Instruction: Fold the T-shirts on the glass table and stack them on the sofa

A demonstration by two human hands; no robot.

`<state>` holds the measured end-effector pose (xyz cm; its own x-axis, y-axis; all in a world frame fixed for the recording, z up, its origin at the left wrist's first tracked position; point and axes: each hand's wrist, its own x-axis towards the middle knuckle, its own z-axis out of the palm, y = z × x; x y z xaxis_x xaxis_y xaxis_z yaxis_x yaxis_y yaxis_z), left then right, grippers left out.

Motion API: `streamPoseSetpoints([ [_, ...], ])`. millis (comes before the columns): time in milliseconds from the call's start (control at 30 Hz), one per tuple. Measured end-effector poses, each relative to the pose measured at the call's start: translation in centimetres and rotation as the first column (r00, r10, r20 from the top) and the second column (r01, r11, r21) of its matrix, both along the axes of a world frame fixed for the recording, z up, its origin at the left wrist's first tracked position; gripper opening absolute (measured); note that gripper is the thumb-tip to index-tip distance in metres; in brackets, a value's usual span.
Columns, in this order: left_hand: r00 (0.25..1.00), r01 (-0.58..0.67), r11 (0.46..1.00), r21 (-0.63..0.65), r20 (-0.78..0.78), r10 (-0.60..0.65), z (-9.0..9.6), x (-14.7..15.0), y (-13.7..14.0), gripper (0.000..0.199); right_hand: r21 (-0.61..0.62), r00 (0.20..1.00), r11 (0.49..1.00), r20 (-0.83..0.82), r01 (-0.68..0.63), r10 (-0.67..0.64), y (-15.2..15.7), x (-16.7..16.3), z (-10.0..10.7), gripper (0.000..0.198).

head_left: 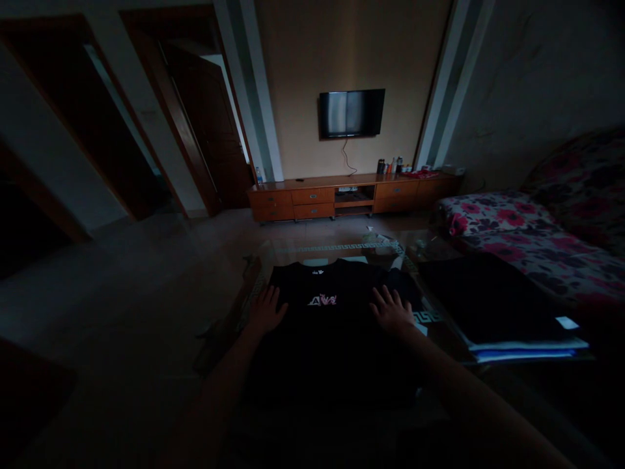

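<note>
A black T-shirt (332, 345) with a small white and pink chest print lies spread on a glass table (263, 251), its neckline away from me. My left hand (267, 309) rests flat on the shirt's left shoulder area, fingers apart. On the opposite side, my right hand (392, 310) lies with spread fingers near the right sleeve. Neither hand grips the cloth. To the right is a stack of folded clothes (493, 296), black on top with white and blue layers below. The shirt's lower part fades into shadow.
A floral sofa (498, 215) stands at the right, close to the table. Across the room is a wooden TV cabinet (312, 198) with bottles on it, below a wall-mounted television (351, 114). A wooden door (209, 124) stands ajar at the back left. The room is dim.
</note>
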<state>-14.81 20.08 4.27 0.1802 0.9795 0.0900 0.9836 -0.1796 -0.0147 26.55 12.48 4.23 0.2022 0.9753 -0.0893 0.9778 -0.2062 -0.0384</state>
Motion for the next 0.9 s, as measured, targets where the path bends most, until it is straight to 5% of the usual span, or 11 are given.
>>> streamPoseSetpoints([
  [267,0.999,-0.044,0.994,0.104,-0.019,0.047,2.2,0.5,1.0,0.048,0.005,0.998,0.998,0.000,-0.065,0.065,0.5,0.0,0.6,0.068],
  [433,1.000,-0.007,0.996,0.088,0.003,0.006,1.0,0.0,3.7,0.075,0.026,0.999,0.999,0.022,-0.043,0.043,1.0,-0.1,0.4,0.076],
  [733,0.999,-0.042,0.992,0.115,-0.021,0.045,-1.0,-1.4,7.6,0.073,0.041,0.997,0.997,-0.025,-0.067,0.068,2.5,0.8,1.1,0.071],
  [833,0.999,-0.054,0.997,0.050,0.002,0.054,-1.4,-1.5,7.9,0.074,0.125,0.986,0.979,-0.065,0.159,-0.152,3.1,2.2,1.5,0.060],
  [900,0.997,-0.072,0.997,0.037,0.002,0.072,-1.3,-1.4,7.9,0.075,0.137,0.922,0.913,-0.096,0.385,-0.375,3.6,3.3,1.5,0.059],
])
